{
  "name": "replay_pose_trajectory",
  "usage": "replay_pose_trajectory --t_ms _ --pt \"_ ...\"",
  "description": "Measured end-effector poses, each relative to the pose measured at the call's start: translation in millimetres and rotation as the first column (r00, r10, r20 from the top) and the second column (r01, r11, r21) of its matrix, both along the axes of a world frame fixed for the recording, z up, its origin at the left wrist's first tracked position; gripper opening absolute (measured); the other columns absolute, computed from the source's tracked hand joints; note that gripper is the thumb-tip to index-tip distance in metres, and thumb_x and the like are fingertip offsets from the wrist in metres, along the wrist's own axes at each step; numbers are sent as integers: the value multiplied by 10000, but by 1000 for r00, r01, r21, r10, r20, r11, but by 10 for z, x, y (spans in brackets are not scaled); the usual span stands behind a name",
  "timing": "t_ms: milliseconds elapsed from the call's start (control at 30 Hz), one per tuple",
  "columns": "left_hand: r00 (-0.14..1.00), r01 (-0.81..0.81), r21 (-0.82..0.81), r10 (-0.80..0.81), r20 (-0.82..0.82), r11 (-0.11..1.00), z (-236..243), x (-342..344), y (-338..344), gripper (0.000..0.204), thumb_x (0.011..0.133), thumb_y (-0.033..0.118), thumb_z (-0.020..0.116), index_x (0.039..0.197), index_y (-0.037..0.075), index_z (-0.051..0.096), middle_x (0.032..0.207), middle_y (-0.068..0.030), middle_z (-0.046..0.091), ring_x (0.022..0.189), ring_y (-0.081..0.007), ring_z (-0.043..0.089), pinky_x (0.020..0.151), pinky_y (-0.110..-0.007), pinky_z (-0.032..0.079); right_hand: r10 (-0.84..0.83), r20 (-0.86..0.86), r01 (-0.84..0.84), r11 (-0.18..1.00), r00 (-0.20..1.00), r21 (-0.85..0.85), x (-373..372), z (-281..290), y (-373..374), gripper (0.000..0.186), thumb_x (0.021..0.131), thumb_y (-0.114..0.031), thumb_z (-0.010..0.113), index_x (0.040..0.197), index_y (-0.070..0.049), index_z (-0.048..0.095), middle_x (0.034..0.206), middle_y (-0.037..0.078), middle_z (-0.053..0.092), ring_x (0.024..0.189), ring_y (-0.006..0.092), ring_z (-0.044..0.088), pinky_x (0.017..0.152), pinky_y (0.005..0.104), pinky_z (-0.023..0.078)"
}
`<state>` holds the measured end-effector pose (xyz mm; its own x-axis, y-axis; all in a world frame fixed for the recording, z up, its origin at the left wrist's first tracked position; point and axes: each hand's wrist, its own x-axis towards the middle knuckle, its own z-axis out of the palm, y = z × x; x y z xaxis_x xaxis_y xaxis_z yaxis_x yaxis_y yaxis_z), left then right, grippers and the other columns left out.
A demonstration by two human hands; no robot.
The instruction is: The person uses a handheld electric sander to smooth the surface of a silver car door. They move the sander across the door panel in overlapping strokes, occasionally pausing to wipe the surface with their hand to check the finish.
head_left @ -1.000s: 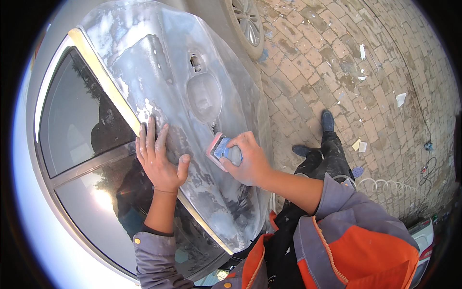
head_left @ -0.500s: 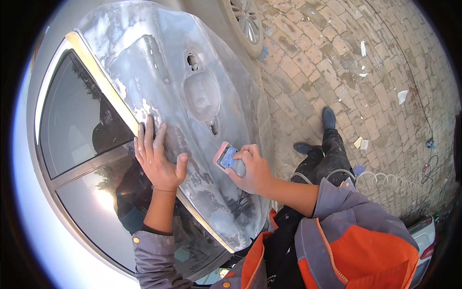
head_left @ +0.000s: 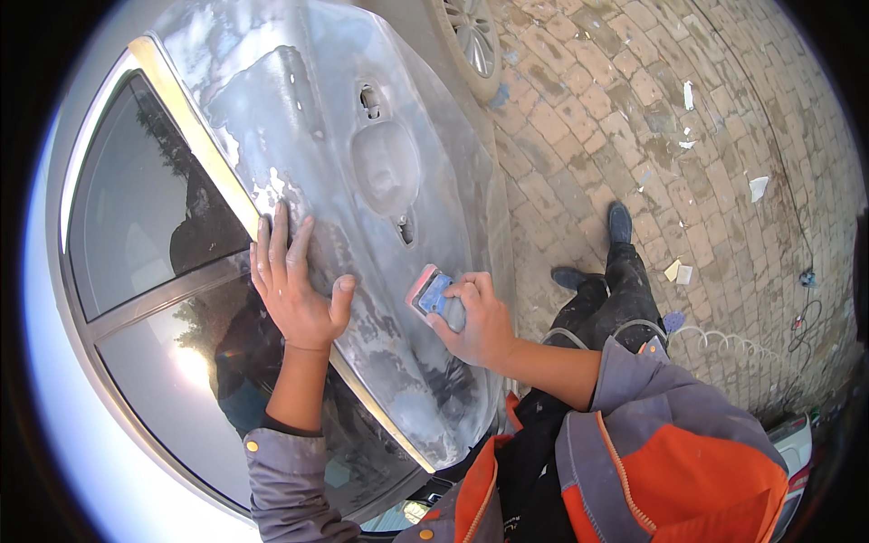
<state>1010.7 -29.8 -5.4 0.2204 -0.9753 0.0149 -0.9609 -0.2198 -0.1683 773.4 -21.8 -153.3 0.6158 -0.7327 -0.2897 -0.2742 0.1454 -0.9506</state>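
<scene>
clearly, the right hand [head_left: 480,319] is curled around a blue-and-grey sanding block [head_left: 436,297] with a reddish edge, over the patchy grey car door [head_left: 376,262], nearer than the handle recess [head_left: 385,166]. its underside is hidden. the left hand [head_left: 299,294] lies open and empty, fingers slightly spread, covering part of the yellow strip [head_left: 192,138] beside the dark window [head_left: 136,213]. a wheel [head_left: 472,41] stands far off; paper scraps [head_left: 758,187] and a coiled hose [head_left: 720,339] clutter the brick paving [head_left: 597,113] to the right.
</scene>
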Motion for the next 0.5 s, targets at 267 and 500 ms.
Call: replay_pose_trajectory --t_ms 267,500 --pt "1000 -6 -1 6 -2 1000 6 -4 19 818 1001 732 513 1493 88 621 1650 -219 512 1546 -471 415 1263 -627 265 -166 -124 175 982 978 72 336 -38 -295 470 858 -244 880 1200 -88 599 1231 146 553 994 385 698 821 495 585" --pt "1000 -3 5 3 7 1000 -6 -4 16 822 997 735 515 1499 91 615 1653 -221 508 1545 -481 414 1261 -637 257 -131 -54 135 986 990 99 244 -197 -375 482 863 -263 878 1220 -89 606 1260 147 561 1067 394 689 859 496 577"
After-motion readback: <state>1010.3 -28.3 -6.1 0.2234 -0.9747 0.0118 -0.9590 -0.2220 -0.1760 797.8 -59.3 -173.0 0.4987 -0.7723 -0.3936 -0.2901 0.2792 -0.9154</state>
